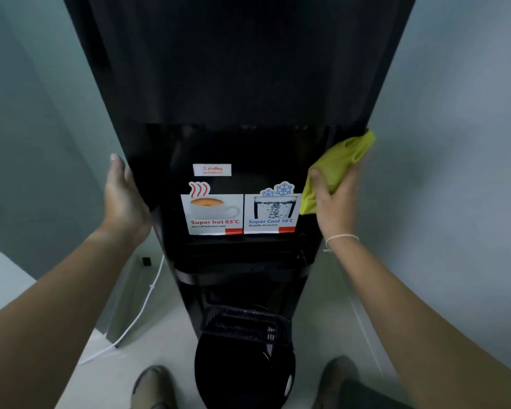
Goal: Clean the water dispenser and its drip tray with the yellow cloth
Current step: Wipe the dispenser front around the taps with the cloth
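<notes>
A tall black water dispenser stands in front of me, with hot and cold stickers on its recessed tap panel. My right hand presses a crumpled yellow cloth against the dispenser's right front edge, beside the cold sticker. My left hand lies flat and open against the dispenser's left side. The black drip tray with its grille juts out low down, between my feet.
Pale walls close in on both sides of the dispenser. A white power cable runs down the left side to the floor. My two shoes stand on the light floor near the dispenser's base. A dark object lies at the bottom right.
</notes>
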Demonstrator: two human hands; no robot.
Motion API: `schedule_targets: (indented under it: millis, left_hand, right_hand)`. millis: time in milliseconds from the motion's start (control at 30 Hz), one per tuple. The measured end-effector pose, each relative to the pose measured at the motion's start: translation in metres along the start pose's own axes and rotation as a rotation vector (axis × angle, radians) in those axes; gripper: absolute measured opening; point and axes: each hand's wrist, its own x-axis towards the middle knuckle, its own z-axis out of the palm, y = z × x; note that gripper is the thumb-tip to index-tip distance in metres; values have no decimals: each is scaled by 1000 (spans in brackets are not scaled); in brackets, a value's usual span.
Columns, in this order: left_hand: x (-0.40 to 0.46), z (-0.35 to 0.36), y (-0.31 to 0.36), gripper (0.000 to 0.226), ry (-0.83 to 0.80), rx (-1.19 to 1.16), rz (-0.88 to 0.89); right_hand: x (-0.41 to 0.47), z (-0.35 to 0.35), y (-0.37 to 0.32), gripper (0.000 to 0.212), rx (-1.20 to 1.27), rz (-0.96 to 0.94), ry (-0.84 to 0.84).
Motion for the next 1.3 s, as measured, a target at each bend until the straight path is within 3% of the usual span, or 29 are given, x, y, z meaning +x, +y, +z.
schedule_targets:
  millis: [67,167,333,433,533,667,867,967,1100,1200,1300]
  left_hand:
    - [-1,3,0,57,5,-2,31]
    - [-6,4,1,63,15,-13,45]
    - [-3,4,2,56,3,2,34]
    - [-3,1,1,56,4,-12,36]
    - [-2,0,-1,54,7,-9,25]
    - [0,0,0,50,13,-18,32]
    - [-2,0,2,49,-22,-4,9]
    - [-1,-6,1,52,-54,36,-11]
    - [1,-14,0,53,-83,80,-72]
    - [3,-22,1,58,-128,97,-100]
    - [6,-31,3,67,-171,113,-134]
  right_hand:
    - [-21,-5,18,68,11,218,-121]
    - [-46,-10,39,24,-14,417,-295]
    - [-37,-16,47,12,-10,465,-312]
    - [-31,-22,36,11,2,412,-271]
    - [-5,-24,16,31,67,268,-116]
    - [18,-18,-14,36,200,125,24]
    - [-23,6,32,44,-90,94,-30]
    - [-23,19,44,59,-231,-42,44]
    - [-20,36,25,40,-563,-473,216]
    - [-26,63,-3,44,-710,-821,71]
    - [-33,96,-26,47,-783,-1054,-78]
